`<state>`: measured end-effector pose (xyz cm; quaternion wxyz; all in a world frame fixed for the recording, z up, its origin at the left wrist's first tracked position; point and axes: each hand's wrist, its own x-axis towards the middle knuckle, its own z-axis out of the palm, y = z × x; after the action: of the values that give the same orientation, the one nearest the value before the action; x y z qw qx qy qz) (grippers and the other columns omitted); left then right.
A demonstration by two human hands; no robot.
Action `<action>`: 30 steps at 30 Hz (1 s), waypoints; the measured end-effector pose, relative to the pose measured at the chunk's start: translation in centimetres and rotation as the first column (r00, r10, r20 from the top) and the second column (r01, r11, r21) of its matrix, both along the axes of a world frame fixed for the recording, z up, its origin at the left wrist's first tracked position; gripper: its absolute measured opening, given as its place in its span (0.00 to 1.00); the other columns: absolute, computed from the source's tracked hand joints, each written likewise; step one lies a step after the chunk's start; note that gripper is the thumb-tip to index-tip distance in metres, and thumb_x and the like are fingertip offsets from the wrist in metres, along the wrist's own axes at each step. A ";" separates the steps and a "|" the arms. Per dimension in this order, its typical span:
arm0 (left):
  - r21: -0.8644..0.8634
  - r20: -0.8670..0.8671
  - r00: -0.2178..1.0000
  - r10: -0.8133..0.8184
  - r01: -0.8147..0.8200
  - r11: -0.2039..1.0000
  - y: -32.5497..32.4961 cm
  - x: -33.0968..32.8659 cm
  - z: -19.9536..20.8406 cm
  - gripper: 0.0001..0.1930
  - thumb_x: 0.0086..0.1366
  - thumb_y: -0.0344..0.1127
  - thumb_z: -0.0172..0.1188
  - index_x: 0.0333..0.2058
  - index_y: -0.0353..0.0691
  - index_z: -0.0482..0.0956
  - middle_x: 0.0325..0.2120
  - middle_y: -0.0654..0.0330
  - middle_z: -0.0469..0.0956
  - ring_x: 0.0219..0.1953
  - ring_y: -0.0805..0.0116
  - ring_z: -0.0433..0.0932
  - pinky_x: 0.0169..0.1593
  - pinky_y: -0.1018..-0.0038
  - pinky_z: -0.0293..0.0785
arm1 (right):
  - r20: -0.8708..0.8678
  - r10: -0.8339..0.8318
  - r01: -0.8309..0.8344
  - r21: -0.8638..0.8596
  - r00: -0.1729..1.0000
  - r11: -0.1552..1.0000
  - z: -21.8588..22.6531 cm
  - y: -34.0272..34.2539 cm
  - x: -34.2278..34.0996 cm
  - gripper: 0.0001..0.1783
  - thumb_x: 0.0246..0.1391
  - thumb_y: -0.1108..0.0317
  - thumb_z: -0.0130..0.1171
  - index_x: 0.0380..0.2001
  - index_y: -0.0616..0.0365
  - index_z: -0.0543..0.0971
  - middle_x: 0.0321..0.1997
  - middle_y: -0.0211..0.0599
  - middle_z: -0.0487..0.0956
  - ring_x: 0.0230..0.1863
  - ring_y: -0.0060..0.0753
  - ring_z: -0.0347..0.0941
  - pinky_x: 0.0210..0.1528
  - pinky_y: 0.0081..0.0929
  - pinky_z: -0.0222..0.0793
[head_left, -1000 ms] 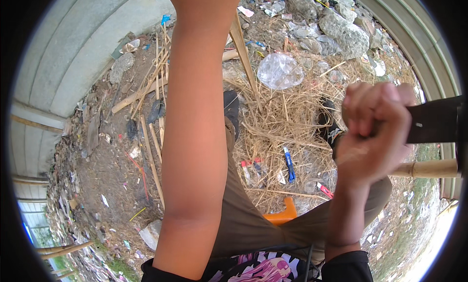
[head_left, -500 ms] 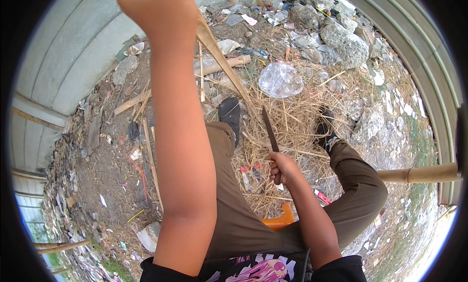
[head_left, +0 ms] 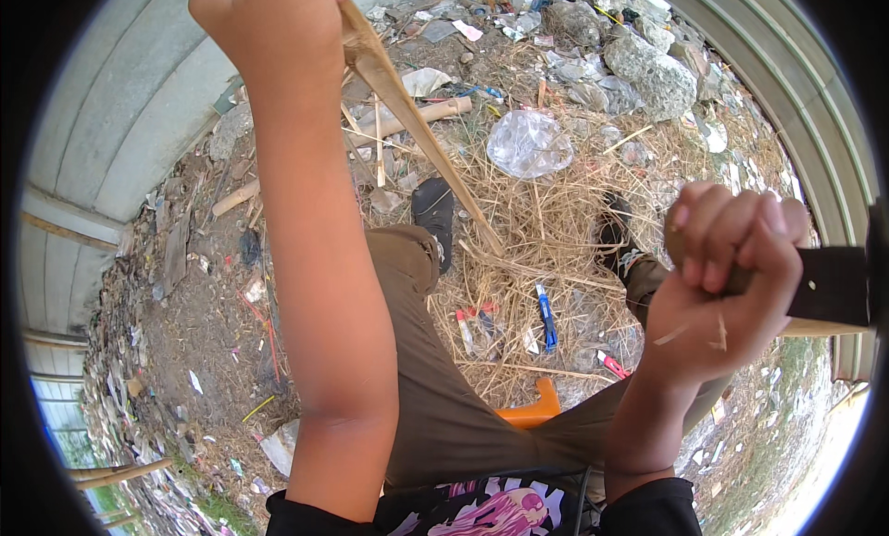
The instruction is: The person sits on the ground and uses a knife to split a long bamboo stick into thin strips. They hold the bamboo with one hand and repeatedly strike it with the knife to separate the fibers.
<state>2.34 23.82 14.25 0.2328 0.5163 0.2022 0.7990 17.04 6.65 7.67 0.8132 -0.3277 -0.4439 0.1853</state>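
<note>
At the upper left, my left hand (head_left: pixel 273 18) is closed on the upper end of a split bamboo strip (head_left: pixel 412 110); most of its fingers lie beyond the picture's edge. The strip slants down to the right, its lower end over the dry shavings (head_left: pixel 519 221) between my feet. My right hand (head_left: pixel 727 268), raised at the right, has its fingers wrapped around the handle of a large knife (head_left: pixel 832 286). The knife's dark, broad blade points right, apart from the bamboo, its tip lost at the dark rim. A blue box cutter (head_left: pixel 545 318) lies on the ground between my legs.
A clear plastic bag (head_left: pixel 530 144) lies beyond the shavings. Concrete chunks (head_left: pixel 653 78) are piled at the far right. Near my lap are an orange curved plastic piece (head_left: pixel 535 406) and a red cutter (head_left: pixel 613 365). Ribbed walls (head_left: pixel 130 101) stand on both sides.
My right hand has swung the knife up and to the right, away from the strip, uncovering the blue box cutter. My left hand has shifted slightly left with the bamboo strip.
</note>
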 end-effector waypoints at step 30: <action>-0.122 -0.110 0.961 -0.255 0.241 0.963 -0.8 1.6 -0.5 0.25 0.75 0.59 0.43 0.26 0.46 0.63 0.13 0.74 0.57 0.12 0.83 0.56 0.12 0.84 0.53 | -0.458 0.099 -0.461 -0.813 0.884 0.355 -14.1 1.4 -1.2 0.09 0.53 0.71 0.57 0.22 0.56 0.68 0.14 0.20 0.62 0.10 0.16 0.55 0.12 0.21 0.49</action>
<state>3.94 23.05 13.75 0.3457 0.5731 0.1928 0.7176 15.87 8.09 -6.46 0.5204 -0.5956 -0.1783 0.5854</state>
